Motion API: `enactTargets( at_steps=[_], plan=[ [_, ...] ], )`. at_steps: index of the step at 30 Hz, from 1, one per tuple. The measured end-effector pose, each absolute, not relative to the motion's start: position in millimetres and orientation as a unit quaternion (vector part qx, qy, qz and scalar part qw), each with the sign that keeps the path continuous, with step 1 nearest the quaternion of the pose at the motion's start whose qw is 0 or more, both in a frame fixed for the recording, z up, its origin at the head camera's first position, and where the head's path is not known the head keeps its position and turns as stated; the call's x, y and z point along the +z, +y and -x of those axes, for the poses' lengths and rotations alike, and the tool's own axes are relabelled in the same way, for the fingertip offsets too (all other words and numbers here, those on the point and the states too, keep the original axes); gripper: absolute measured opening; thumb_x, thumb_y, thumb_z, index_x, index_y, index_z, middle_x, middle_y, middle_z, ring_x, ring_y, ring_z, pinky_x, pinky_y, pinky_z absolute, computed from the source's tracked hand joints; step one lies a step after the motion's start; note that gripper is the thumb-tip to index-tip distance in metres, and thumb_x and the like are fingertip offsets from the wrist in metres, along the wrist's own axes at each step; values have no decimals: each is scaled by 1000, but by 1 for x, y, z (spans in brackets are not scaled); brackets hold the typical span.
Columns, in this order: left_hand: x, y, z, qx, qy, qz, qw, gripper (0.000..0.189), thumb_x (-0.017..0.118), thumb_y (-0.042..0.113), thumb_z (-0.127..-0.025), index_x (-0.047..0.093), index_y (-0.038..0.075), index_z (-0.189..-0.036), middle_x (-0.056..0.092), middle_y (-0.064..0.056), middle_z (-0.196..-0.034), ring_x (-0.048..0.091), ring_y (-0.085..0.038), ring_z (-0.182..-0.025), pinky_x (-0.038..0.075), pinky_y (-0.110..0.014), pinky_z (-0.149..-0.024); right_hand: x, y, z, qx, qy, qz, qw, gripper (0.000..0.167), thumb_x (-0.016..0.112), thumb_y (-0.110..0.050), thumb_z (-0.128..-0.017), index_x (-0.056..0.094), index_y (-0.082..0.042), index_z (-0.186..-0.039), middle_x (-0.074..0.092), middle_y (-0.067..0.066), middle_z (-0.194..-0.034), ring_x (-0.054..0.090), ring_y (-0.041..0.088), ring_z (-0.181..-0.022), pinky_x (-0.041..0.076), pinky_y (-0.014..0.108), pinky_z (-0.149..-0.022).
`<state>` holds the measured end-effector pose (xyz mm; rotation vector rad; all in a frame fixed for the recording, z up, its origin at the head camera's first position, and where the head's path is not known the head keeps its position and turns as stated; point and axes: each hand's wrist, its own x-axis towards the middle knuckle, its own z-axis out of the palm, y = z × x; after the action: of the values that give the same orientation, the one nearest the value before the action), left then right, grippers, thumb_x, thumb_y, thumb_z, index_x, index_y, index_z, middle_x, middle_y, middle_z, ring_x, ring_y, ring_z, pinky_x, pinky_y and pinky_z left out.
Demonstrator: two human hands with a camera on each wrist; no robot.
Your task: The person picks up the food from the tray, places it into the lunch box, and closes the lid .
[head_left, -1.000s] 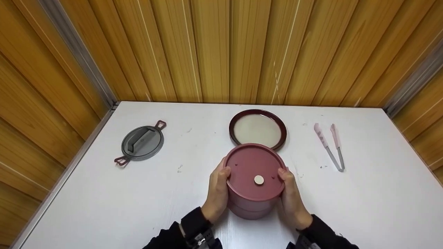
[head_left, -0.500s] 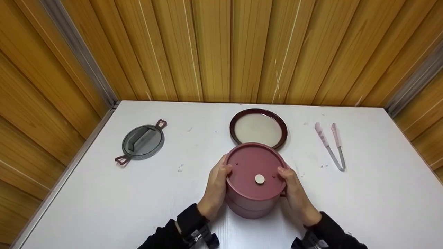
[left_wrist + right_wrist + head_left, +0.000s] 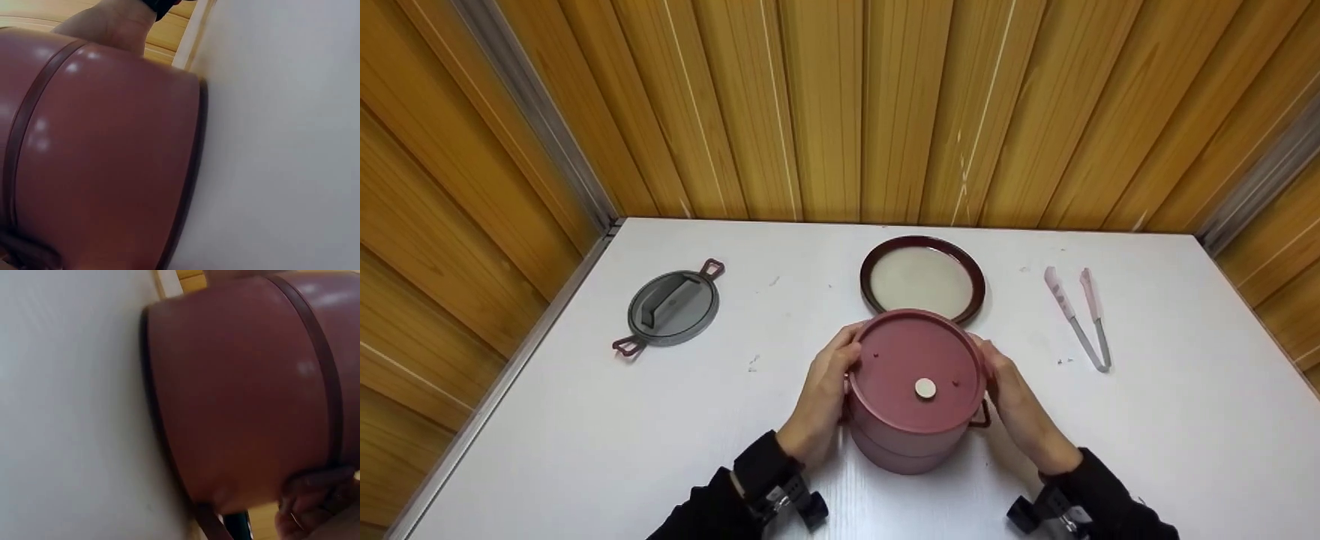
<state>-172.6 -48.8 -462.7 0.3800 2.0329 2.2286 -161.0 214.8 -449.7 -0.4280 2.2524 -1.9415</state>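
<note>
A dusty-red lidded pot point(image 3: 907, 442) stands upright in front of me, with a dark seam round its wall. Its flat lid point(image 3: 900, 360) carries a white button point(image 3: 925, 388). My left hand point(image 3: 821, 394) holds the pot's left side, thumb at the lid's rim. At the right side, my right hand point(image 3: 1024, 409) rests its lengthened fingers along the upper wall, the thumb off the lid top. A dark side handle point(image 3: 981, 415) shows below that hand. The pot's wall point(image 3: 112, 152) fills much of the left wrist view, and in the right wrist view the right fingers point(image 3: 289, 523) lie near a handle.
Just behind the pot lies a dark-rimmed plate point(image 3: 922, 277), partly covered by it in this view. Tongs with pink tips point(image 3: 1084, 322) lie to the right. A grey round lid with red handles point(image 3: 673, 307) lies far left. Wood-look panels point(image 3: 825, 112) wall the table's back.
My right hand has loosened and slid outward, its thumb leaving the lid and the side handle coming into sight. The left thumb has drawn back to the rim. The pot has stayed in place.
</note>
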Motion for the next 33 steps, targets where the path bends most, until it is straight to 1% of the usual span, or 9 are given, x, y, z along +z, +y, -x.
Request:
enactTargets(
  at_steps=[3,6,9,11,13,16,20,27,33],
  plan=[
    [-461,-57,177,719,679,-141,37,54,32,35,-115,63,12,-153,71,-8,-148,62,-22,-139,42,-41,-125,-444,225,169,-617,769,152,70,83,1,-52,-119,51,-3,-163,66,-5,-156,60,0,-140,44,19,-112],
    [-458,-66,186,698,701,-144,10,59,23,32,-118,66,2,-146,74,-18,-138,68,-25,-132,49,-44,-120,-440,237,180,-590,788,159,69,86,2,-52,-119,60,-1,-155,74,-17,-139,69,3,-125,49,19,-106],
    [-453,-80,198,650,750,-123,5,52,31,25,-117,71,-3,-132,77,-22,-120,74,-21,-108,60,-40,-98,-438,251,189,-555,809,182,65,66,21,-37,-124,70,3,-142,80,-16,-122,74,2,-112,55,18,-102],
    [-450,-93,205,595,794,-120,26,42,39,20,-113,73,-3,-125,77,-21,-108,73,-17,-92,60,-34,-82,-437,261,193,-519,828,202,69,47,38,-24,-122,74,3,-134,81,-11,-114,75,0,-107,58,19,-98],
    [-447,-107,210,527,836,-135,70,32,51,15,-107,72,-1,-124,77,-17,-100,70,-15,-83,57,-31,-75,-435,271,195,-475,847,224,83,31,52,-15,-118,76,0,-130,82,-5,-110,75,0,-102,60,21,-94],
    [-444,-127,212,425,872,-181,162,33,67,14,-97,69,5,-129,75,-10,-98,67,-15,-85,55,-31,-78,-434,284,196,-407,872,248,115,23,65,-15,-111,76,-6,-129,81,0,-106,72,-1,-98,59,21,-88],
    [-441,-136,208,310,891,-231,240,53,91,21,-85,66,11,-131,71,-5,-103,63,-17,-94,54,-38,-87,-435,293,194,-352,881,269,165,31,79,-21,-102,73,-7,-129,78,-2,-102,68,-2,-93,57,22,-81],
    [-441,-124,201,239,914,-237,228,55,102,19,-73,66,16,-114,64,-3,-100,57,-18,-92,51,-36,-79,-442,286,191,-341,876,262,218,45,96,-25,-83,67,-9,-113,68,0,-96,62,5,-83,54,21,-73],
    [-445,-120,200,250,911,-262,198,39,97,8,-74,69,13,-100,60,1,-90,55,-17,-87,48,-33,-76,-445,278,192,-319,882,280,202,37,95,-20,-83,67,-15,-106,67,-3,-90,59,4,-82,52,23,-73]
  ],
)
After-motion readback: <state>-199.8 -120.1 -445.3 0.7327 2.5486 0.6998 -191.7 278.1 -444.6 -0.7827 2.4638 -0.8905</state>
